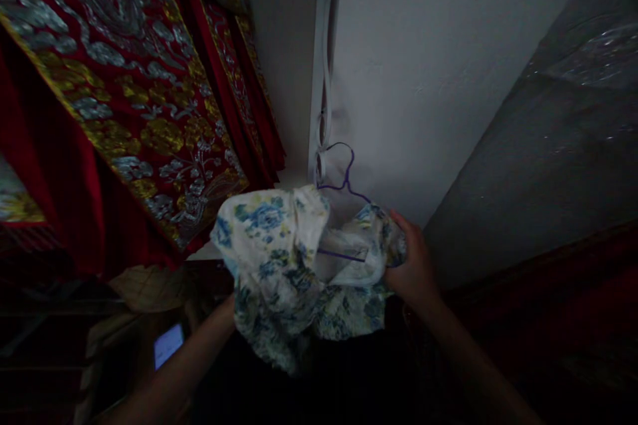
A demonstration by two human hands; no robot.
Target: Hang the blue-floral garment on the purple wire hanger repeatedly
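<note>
In the head view, a person in dim light is holding a blue-and-white floral garment [272, 232] against a pale wall [399, 93], the cloth bunching in front of the body. A purple hanger [347, 179] is already sitting inside: its neck is rising above the open neckline, and its lower bar is showing through the gap. Its hook is reaching toward a looped white cable [326, 80], though whether it is bearing any weight there is impossible to tell. The fingers of the right hand [413, 269] are closing around the garment's shoulder, pinching the cloth at its edge. The left hand is hiding behind the fabric, with only the left forearm [214, 339] showing, so the state of those fingers cannot be told. The garment is hanging crumpled and uneven, not yet lying smooth. Red embroidered drapery [164, 119] is filling one side, and a lit screen [168, 345] is glowing below.
</note>
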